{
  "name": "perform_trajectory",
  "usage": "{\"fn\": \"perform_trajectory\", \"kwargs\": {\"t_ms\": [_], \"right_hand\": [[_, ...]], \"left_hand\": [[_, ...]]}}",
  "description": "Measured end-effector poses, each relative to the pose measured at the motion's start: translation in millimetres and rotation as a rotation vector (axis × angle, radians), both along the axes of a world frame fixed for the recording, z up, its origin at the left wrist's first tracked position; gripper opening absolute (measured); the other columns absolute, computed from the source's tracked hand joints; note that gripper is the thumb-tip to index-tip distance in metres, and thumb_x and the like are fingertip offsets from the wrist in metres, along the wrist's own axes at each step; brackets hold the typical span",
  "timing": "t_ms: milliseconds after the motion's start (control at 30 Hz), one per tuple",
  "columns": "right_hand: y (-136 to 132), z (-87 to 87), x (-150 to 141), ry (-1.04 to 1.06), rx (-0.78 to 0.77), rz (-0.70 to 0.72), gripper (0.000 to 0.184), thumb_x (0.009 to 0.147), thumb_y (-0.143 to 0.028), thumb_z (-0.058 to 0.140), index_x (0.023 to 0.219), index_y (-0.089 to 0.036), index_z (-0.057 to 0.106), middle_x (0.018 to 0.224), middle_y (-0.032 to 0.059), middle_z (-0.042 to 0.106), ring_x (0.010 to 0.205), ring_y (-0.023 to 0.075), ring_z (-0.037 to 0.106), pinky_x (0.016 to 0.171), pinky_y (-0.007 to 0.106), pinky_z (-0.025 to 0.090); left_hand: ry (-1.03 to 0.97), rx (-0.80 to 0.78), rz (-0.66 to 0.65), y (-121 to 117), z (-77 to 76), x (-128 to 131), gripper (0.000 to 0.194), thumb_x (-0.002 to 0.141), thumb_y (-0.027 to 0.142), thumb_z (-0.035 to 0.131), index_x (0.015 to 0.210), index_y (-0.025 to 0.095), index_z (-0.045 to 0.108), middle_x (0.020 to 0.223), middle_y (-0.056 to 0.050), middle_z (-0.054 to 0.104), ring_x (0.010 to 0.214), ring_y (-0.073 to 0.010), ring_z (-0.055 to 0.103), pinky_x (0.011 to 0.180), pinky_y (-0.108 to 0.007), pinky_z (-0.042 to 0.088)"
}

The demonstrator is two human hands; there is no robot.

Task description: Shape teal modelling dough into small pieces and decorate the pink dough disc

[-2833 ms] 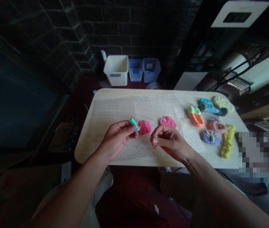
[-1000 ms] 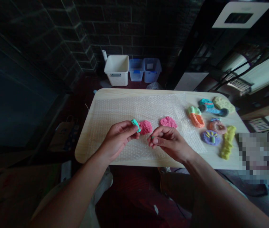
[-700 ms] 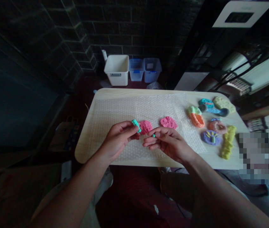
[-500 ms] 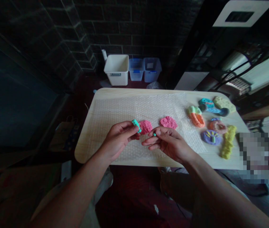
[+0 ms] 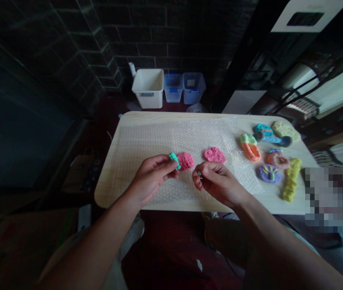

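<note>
Dark brick wall [image 5: 141,44] at the back, pale wooden surface [image 5: 108,189] in front of me, and bubble wrap [image 5: 147,137] spread over it. Above that wrap, my left hand [image 5: 151,175] has a bumpy turquoise piece [image 5: 174,160] pinched between thumb and fingers. Across to my right hand [image 5: 217,178], also above the wrap: thumb and fingers drawn narrow, gripping a tiny green ball [image 5: 199,172], partly hidden. On the wrap's middle stretch sit a rough pink lump [image 5: 185,161] and, apart from it, a knobbly pink cluster [image 5: 214,154]. Just right of the wrap, an orange-and-green piece [image 5: 253,152], a purple disc [image 5: 265,176], then a yellow strip [image 5: 291,179]. Past the wrap's far edge, down on the floor [image 5: 156,249], a white bin [image 5: 151,100]!
</note>
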State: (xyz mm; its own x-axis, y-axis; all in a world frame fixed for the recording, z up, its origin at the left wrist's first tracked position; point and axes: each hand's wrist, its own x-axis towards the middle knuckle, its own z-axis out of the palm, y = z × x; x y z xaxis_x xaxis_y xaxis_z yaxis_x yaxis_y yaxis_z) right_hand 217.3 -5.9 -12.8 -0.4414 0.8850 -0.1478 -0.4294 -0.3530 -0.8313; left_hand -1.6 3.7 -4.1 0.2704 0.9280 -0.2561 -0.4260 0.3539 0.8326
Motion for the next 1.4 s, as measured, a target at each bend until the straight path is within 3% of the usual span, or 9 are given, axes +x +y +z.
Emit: {"fn": "perform_trajectory", "kwargs": {"t_ms": [333, 567, 800, 900, 967, 1067, 1167, 1267, 1400], "right_hand": [[0.4, 2.0, -2.9, -0.014, 0.029, -0.046, 0.013, 0.088, -0.027, 0.088, 0.098, -0.021, 0.083, 0.083, 0.0025, 0.076, 0.077, 0.0135, 0.069, 0.071, 0.026, 0.055], [1.0, 2.3, -2.3, -0.056, 0.075, -0.051, 0.023, 0.081, -0.026, 0.093, 0.076, -0.019, 0.072, 0.059, -0.0046, 0.061, 0.052, 0.0081, 0.049, 0.048, 0.02, 0.038], [1.2, 0.5, -2.5, -0.01, 0.062, 0.033, 0.019, 0.09, -0.03, 0.087, 0.103, -0.018, 0.082, 0.093, 0.0054, 0.079, 0.082, 0.013, 0.072, 0.075, 0.024, 0.058], [0.3, -0.1, -2.4, -0.008, 0.004, 0.066, 0.025, 0.096, -0.041, 0.081, 0.101, -0.017, 0.082, 0.085, 0.0054, 0.079, 0.069, 0.0113, 0.07, 0.061, 0.022, 0.055], [0.6, -0.9, -2.1, -0.036, -0.025, 0.042, 0.031, 0.094, -0.046, 0.081, 0.089, -0.016, 0.08, 0.069, 0.0015, 0.072, 0.053, 0.0087, 0.059, 0.047, 0.019, 0.043], [2.7, -2.4, -1.4, -0.059, -0.008, -0.054, 0.029, 0.083, -0.038, 0.093, 0.076, -0.017, 0.075, 0.057, -0.0052, 0.061, 0.045, 0.0044, 0.046, 0.042, 0.017, 0.033], [4.7, -2.5, -1.2, -0.047, 0.042, -0.111, 0.023, 0.074, -0.025, 0.099, 0.079, -0.018, 0.078, 0.064, -0.0051, 0.067, 0.052, 0.0048, 0.055, 0.05, 0.016, 0.043], [4.3, -0.5, -1.9, -0.019, 0.058, -0.07, 0.017, 0.083, -0.028, 0.093, 0.092, -0.018, 0.082, 0.08, 0.0018, 0.079, 0.072, 0.0096, 0.072, 0.066, 0.019, 0.057], [2.4, 0.0, -3.5, 0.009, 0.046, -0.01, 0.017, 0.091, -0.03, 0.087, 0.103, -0.019, 0.081, 0.094, 0.006, 0.085, 0.086, 0.0146, 0.081, 0.076, 0.022, 0.062]], "left_hand": [[-0.033, 0.045, -0.046, -5.1, 7.8, 4.7, 0.022, 0.074, 0.026, 0.096, 0.087, 0.015, 0.083, 0.084, -0.005, 0.076, 0.073, -0.013, 0.066, 0.072, -0.027, 0.052], [-0.003, 0.045, -0.053, -4.6, 5.2, 5.2, 0.021, 0.074, 0.024, 0.096, 0.087, 0.015, 0.083, 0.08, -0.004, 0.074, 0.072, -0.0135, 0.065, 0.072, -0.028, 0.052], [-0.014, 0.051, -0.061, -3.2, 4.4, 4.3, 0.018, 0.075, 0.024, 0.095, 0.087, 0.015, 0.083, 0.082, -0.004, 0.075, 0.073, -0.0131, 0.066, 0.073, -0.027, 0.052], [-0.001, 0.044, -0.042, -1.9, 4.2, 2.2, 0.02, 0.075, 0.024, 0.096, 0.089, 0.015, 0.084, 0.084, -0.005, 0.076, 0.074, -0.013, 0.066, 0.073, -0.027, 0.052], [0.009, 0.037, -0.029, -1.3, 3.5, 1.1, 0.021, 0.075, 0.024, 0.096, 0.089, 0.015, 0.084, 0.083, -0.005, 0.076, 0.074, -0.0132, 0.066, 0.074, -0.027, 0.052], [0.001, 0.033, -0.031, -1.4, 2.8, 0.7, 0.02, 0.075, 0.024, 0.095, 0.088, 0.015, 0.084, 0.081, -0.004, 0.075, 0.073, -0.0132, 0.066, 0.073, -0.027, 0.051], [-0.01, 0.037, -0.04, -2.1, 3.2, 1.4, 0.021, 0.075, 0.025, 0.095, 0.09, 0.015, 0.084, 0.08, -0.004, 0.074, 0.073, -0.0128, 0.066, 0.072, -0.026, 0.051], [-0.009, 0.043, -0.05, -2.7, 3.6, 2.6, 0.02, 0.076, 0.025, 0.095, 0.089, 0.015, 0.084, 0.08, -0.003, 0.074, 0.072, -0.0122, 0.066, 0.073, -0.026, 0.05], [0.004, 0.052, -0.072, -3.3, 2.7, 3.9, 0.019, 0.078, 0.026, 0.094, 0.087, 0.014, 0.082, 0.082, -0.004, 0.075, 0.074, -0.0128, 0.066, 0.075, -0.027, 0.051]]}}
